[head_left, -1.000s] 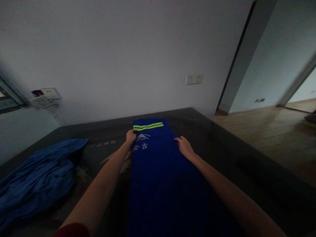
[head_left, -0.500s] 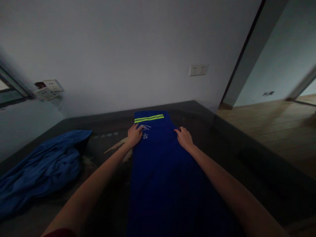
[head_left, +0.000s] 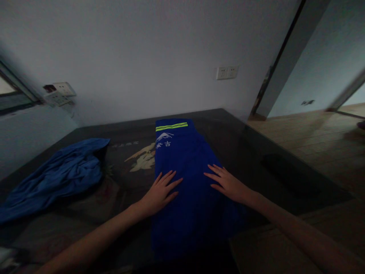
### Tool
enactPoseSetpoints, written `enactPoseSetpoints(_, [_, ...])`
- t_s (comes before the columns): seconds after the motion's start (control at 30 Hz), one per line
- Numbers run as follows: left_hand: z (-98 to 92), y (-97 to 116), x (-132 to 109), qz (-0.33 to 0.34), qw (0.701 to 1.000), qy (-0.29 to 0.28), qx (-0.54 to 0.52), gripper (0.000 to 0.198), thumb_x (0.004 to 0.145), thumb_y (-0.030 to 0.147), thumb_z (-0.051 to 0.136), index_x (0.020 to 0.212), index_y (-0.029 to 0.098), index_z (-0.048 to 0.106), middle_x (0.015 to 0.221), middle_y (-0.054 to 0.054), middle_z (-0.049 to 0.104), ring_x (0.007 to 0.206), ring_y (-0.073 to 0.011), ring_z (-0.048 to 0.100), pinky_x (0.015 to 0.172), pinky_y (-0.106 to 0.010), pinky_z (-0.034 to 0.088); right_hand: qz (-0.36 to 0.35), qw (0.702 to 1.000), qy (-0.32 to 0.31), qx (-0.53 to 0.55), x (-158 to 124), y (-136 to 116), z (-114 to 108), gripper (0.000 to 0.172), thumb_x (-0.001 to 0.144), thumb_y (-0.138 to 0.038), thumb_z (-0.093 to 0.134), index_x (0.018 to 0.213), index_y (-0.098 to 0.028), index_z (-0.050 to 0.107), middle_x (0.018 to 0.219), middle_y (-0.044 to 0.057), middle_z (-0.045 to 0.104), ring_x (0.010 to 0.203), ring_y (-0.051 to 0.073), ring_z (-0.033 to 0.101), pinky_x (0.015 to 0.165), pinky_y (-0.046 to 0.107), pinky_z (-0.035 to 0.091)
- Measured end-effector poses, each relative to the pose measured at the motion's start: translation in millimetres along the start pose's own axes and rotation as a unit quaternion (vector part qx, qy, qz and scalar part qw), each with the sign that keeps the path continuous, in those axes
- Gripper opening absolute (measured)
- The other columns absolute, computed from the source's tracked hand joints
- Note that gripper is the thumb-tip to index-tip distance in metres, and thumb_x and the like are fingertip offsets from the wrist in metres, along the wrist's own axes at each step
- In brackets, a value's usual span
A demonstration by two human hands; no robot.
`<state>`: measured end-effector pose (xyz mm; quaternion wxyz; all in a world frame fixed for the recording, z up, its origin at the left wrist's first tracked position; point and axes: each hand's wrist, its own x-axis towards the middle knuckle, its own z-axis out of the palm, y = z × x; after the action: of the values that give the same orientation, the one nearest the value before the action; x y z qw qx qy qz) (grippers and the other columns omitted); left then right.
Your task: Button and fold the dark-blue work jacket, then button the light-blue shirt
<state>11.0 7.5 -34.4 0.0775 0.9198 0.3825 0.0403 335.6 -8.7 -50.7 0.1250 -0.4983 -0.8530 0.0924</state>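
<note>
A folded dark blue garment lies lengthwise on the dark glass table, with yellow-green stripes and white lettering at its far end. My left hand lies flat on the garment's left side, fingers spread. My right hand rests flat on its right edge, fingers stretched out. Both hands sit at about the middle of the cloth and hold nothing.
A crumpled lighter blue cloth lies at the table's left. The table meets a white wall with sockets behind it. A window frame and more sockets are at the left. A tiled floor opens to the right.
Both hands have slid back toward me along the garment, from near the lettering to its middle, and the fingers have flattened out. The lettering is now uncovered.
</note>
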Motion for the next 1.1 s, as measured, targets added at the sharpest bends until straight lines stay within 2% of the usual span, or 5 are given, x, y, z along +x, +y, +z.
enactPoseSetpoints(0.23, [5.8,18,-16,0.001,0.999,0.030,0.037,0.049,0.095,0.040,0.040,0.143,0.035,0.033,0.152,-0.008,0.030,0.140,-0.0278,0.025,0.110,-0.057,0.023,0.027,0.996,0.058,0.063,-49,4,-4,0.042,0.093,-0.045,0.042,0.131,-0.028,0.054,0.143,0.007,0.045,0.133,0.027,0.038,0.109,0.053,0.031])
enactPoseSetpoints(0.53, [-43.2,47,-62,-0.144,0.969,0.158,-0.122,0.022,0.092,0.032,0.044,0.104,0.022,0.061,0.104,-0.005,0.065,0.096,-0.0185,0.062,0.087,-0.033,0.049,0.052,0.969,0.188,0.153,-102,-22,-33,0.024,0.089,-0.039,0.055,0.103,-0.026,0.068,0.104,0.006,0.067,0.098,0.022,0.063,0.088,0.039,0.053])
enactPoseSetpoints(0.67, [-18.7,58,-101,-0.212,0.940,0.183,-0.197,0.017,0.090,0.031,0.047,0.086,0.021,0.059,0.085,-0.002,0.065,0.079,-0.0165,0.063,0.074,-0.028,0.050,0.039,0.974,0.135,0.177,-117,-24,-39,0.023,0.088,-0.040,0.055,0.100,-0.027,0.069,0.099,0.006,0.067,0.093,0.021,0.064,0.081,0.035,0.055])
enactPoseSetpoints(0.83, [14.0,71,-140,-0.241,0.919,0.192,-0.246,0.017,0.088,0.029,0.049,0.099,0.021,0.059,0.094,-0.004,0.067,0.088,-0.0183,0.064,0.080,-0.031,0.050,0.044,0.976,0.087,0.193,-123,-23,-34,0.026,0.087,-0.038,0.055,0.107,-0.026,0.067,0.105,0.007,0.065,0.098,0.021,0.064,0.086,0.035,0.053])
enactPoseSetpoints(1.1, [13.0,80,-145,-0.252,0.915,0.177,-0.260,0.040,0.078,0.022,0.060,0.117,0.024,0.056,0.108,-0.005,0.065,0.100,-0.0219,0.060,0.088,-0.039,0.047,0.053,0.983,0.093,0.147,-127,-31,-20,0.039,0.083,-0.034,0.059,0.122,-0.030,0.059,0.117,0.007,0.057,0.107,0.023,0.058,0.092,0.038,0.050])
